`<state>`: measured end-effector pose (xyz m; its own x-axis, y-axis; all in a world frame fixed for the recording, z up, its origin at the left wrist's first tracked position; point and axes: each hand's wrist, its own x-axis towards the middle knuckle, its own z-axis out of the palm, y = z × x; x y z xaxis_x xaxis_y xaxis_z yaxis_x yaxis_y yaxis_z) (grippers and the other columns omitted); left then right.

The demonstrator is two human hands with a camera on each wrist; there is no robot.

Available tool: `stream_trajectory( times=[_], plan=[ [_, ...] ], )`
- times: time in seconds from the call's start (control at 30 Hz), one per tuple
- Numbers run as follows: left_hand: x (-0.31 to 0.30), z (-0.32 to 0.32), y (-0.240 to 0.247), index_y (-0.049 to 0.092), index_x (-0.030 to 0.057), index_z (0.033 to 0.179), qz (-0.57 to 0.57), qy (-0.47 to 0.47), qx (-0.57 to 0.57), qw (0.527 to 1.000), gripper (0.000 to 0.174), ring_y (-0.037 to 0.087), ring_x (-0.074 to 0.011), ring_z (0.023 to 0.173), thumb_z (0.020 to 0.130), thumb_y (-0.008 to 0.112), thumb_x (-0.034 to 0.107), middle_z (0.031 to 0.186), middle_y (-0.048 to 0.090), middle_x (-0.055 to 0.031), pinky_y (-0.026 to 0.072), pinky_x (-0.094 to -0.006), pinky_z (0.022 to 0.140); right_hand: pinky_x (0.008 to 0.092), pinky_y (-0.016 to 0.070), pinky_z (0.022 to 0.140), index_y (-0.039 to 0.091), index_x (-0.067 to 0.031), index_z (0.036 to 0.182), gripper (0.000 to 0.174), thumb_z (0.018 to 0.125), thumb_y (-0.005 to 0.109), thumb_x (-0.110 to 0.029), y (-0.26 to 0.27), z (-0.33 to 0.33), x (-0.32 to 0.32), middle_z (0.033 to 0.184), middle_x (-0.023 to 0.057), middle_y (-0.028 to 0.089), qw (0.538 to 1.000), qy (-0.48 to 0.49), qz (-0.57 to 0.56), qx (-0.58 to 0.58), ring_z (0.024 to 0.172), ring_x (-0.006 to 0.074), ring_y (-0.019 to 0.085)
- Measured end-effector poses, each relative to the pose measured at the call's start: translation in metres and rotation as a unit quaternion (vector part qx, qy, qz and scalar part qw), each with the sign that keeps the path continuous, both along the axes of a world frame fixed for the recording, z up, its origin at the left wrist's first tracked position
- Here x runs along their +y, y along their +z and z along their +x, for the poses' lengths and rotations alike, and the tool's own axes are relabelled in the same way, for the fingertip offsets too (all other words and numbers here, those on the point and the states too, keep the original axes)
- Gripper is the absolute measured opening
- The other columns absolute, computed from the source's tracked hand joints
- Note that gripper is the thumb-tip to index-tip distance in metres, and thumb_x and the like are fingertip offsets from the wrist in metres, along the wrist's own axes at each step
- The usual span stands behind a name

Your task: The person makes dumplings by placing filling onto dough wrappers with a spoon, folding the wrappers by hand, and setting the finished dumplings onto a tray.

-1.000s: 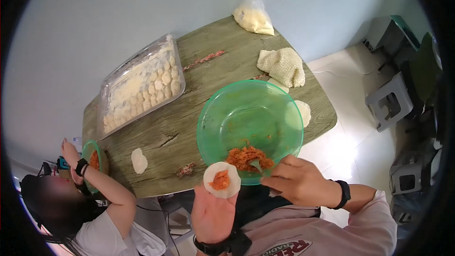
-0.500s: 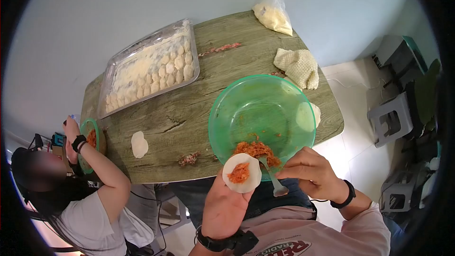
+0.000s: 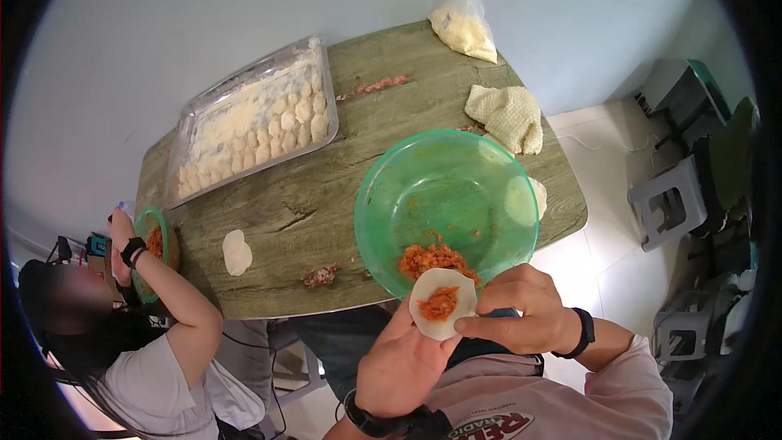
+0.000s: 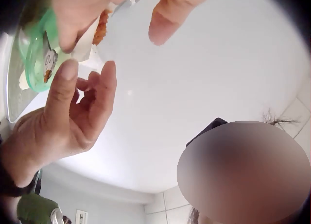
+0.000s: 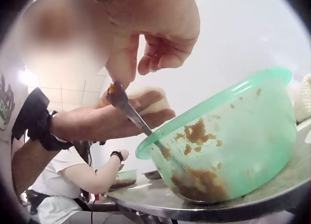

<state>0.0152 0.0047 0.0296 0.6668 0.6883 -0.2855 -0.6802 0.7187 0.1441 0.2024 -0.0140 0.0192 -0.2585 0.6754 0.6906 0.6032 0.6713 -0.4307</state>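
Note:
My left hand (image 3: 406, 368) is palm up, its fingers under a round dumpling wrapper (image 3: 423, 327). An orange-red filling mound (image 3: 439, 304) sits in the middle of the wrapper. At the wrapper's right edge, the thumb and forefinger of my right hand (image 3: 525, 314) pinch it. The left wrist view shows the left thumb (image 4: 163, 25) spread away from the wrapper. Just beyond the hands stands a green bowl (image 3: 446, 137) with more filling (image 3: 432, 258) at its near side. A metal spoon (image 5: 133, 115) leans on the bowl's rim, its handle end smeared with filling.
A metal tray (image 3: 252, 173) of floured dumplings lies at the back left. Single wrappers rest on the table, one wrapper (image 3: 237, 253) left of the bowl. A cloth (image 3: 507, 116) and a bag of flour (image 3: 463, 31) are farther back. Another person (image 3: 155, 358) works at the left.
My right hand has let go of the spoon and moved left to the wrapper. The left hand has carried the filled wrapper rightward to meet it.

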Motion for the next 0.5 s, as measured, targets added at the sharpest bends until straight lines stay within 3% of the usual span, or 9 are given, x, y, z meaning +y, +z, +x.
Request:
stream_trajectory(
  times=[0.1, 0.17, 0.27, 0.5],
  plan=[
    [0.0, 0.002, 0.001, 0.02, 0.0001, 0.141, -0.028, 0.003, -0.042, 0.999, 0.075, 0.029, -0.0249, 0.134, 0.077, 0.06, 0.003, 0.142, 0.033, -0.0121, 0.0248, -0.038, 0.11, 0.026, 0.0444, 0.057, 0.072, -0.016, 0.084, 0.023, 0.062, 0.075, -0.009, -0.003, -0.001, 0.003, 0.083, -0.0028, 0.056, 1.0, 0.006, 0.02, -0.012, 0.069, 0.0152, 0.053],
    [0.0, 0.004, 0.0, 0.022, 0.0002, 0.14, 0.09, -0.018, 0.085, 0.992, 0.073, 0.032, -0.0237, 0.132, 0.075, 0.056, -0.004, 0.14, 0.035, -0.0114, 0.0265, -0.0379, 0.109, 0.0257, 0.0462, 0.057, 0.07, -0.012, 0.086, 0.027, 0.06, 0.07, -0.008, -0.005, -0.003, 0.004, 0.089, -0.0006, 0.057, 0.999, 0.007, 0.034, 0.011, 0.071, 0.0161, 0.054],
    [-0.005, 0.003, -0.006, 0.023, 0.0, 0.14, 0.139, -0.047, 0.14, 0.979, 0.074, 0.033, -0.023, 0.131, 0.073, 0.052, -0.01, 0.139, 0.036, -0.0111, 0.0267, -0.0379, 0.109, 0.0258, 0.0465, 0.057, 0.07, -0.011, 0.086, 0.026, 0.06, 0.069, -0.008, -0.004, -0.007, 0.006, 0.091, -0.0002, 0.057, 0.998, 0.018, 0.004, 0.055, 0.071, 0.0168, 0.054],
    [0.0, -0.002, -0.001, 0.021, 0.0007, 0.141, 0.08, -0.036, 0.047, 0.995, 0.078, 0.03, -0.0235, 0.134, 0.07, 0.049, -0.014, 0.14, 0.034, -0.012, 0.0225, -0.0385, 0.111, 0.027, 0.0467, 0.058, 0.069, -0.0105, 0.086, 0.027, 0.059, 0.069, -0.008, 0.004, 0.0, 0.006, 0.093, 0.0007, 0.057, 0.999, 0.03, 0.003, -0.026, 0.073, 0.0185, 0.054]
  ],
)
